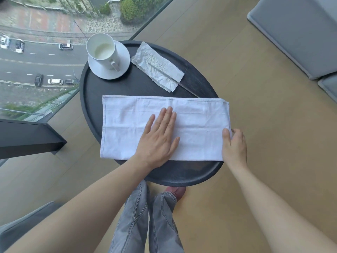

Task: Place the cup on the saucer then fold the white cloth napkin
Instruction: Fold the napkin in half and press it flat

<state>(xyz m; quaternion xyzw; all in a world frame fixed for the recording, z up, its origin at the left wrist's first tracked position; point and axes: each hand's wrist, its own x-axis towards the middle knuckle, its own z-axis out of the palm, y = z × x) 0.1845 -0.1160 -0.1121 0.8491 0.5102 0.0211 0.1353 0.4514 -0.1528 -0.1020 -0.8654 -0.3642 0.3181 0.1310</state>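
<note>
A white cup (102,49) stands upright on a white saucer (122,57) at the far left of a round black table (91,92). The white cloth napkin (197,115) lies across the table's near half as a wide rectangle, folded once. My left hand (160,136) rests flat on its middle, fingers spread. At the napkin's right edge, my right hand (234,143) pinches the near right part of the cloth between thumb and fingers.
A crumpled paper napkin (156,66) with a knife (189,90) under it lies at the table's far right. A glass wall (36,70) runs along the left, a dark ledge (27,137) juts in, and grey cushions (300,33) sit at the right. My legs (145,220) stand below the table.
</note>
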